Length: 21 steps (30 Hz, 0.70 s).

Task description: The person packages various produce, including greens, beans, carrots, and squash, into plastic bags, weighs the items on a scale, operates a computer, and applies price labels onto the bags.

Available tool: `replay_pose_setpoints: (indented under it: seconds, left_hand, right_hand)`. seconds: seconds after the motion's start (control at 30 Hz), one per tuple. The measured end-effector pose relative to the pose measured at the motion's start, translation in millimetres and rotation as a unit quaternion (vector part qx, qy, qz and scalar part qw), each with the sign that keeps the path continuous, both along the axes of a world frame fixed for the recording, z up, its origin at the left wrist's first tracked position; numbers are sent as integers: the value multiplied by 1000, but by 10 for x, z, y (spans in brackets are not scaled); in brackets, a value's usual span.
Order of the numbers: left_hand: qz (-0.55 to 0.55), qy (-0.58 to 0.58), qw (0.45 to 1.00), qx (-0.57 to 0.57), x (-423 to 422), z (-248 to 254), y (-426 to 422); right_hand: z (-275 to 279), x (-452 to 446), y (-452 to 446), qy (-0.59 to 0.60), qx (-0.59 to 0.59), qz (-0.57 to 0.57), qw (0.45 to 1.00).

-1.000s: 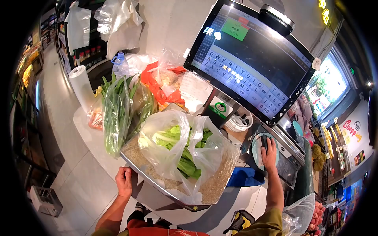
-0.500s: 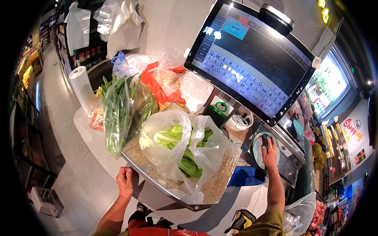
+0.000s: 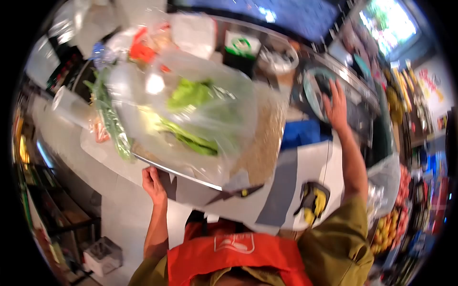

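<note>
A clear plastic bag (image 3: 238, 100) of leafy green vegetables (image 3: 191, 95) lies on the speckled, silver-edged scale platform (image 3: 265, 138). By the platform's front left edge, my left hand (image 3: 153, 185) is closed with its fingers curled and nothing visible in them. My right hand (image 3: 337, 106) is raised over the right side of the round teal pad (image 3: 312, 97), fingers spread and holding nothing. Blur hides whether a mouse lies under it. Long green leaves in another bag (image 3: 112, 117) rest left of the platform.
A screen (image 3: 296, 16) stands at the back, behind a green-and-white sign (image 3: 241, 45) and a white round container (image 3: 279, 59). A roll of plastic bags (image 3: 69, 107) is at the left. Blue cloth (image 3: 300, 133) and a black-and-yellow item (image 3: 315, 200) lie near my right arm.
The view has tilted down and blurred. My right hand has lifted off the black mouse and spread its fingers. The bag over the greens looks flatter; my left hand stays closed by the platform edge.
</note>
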<state>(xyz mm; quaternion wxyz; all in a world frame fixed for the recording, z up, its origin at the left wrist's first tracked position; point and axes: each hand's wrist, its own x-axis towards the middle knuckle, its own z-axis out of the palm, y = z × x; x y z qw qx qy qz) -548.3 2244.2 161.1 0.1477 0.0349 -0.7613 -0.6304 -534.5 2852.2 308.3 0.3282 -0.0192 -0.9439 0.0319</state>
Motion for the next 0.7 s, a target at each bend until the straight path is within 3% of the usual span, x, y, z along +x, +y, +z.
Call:
replay_pose_setpoints:
  seconds: [0.03, 0.1, 0.17, 0.2, 0.4, 0.5, 0.57, 0.7]
  left_hand:
    - [-1, 6, 1000, -29, -9, -24, -20]
    - [-17, 10, 999, 34, -40, -165, -67]
    - [-9, 29, 999, -36, 17, 143, 85]
    - [-26, 13, 999, 35, -52, -196, -94]
    - [-1, -6, 1000, -23, -26, 1, 20]
    - [-1, 6, 999, -35, -15, 40, 32]
    - [-28, 16, 999, -4, -77, -23, -2]
    - [-85, 33, 995, 29, -69, -51, -56]
  right_hand:
    - [12, 124, -78, -5, -12, 8, 1000]
    - [58, 321, -310, -17, -3, -5, 1000]
    - [147, 517, -594, -40, -33, 24, 998]
    - [130, 629, -688, -53, -35, 37, 997]
    - [132, 1112, -1311, -105, -76, 61, 990]
    - [3, 1473, -1718, -113, -232, 25, 966]
    - [-380, 1767, -1959, -121, -414, -18, 902]
    - [-897, 2176, -2681, -89, -470, -60, 876]
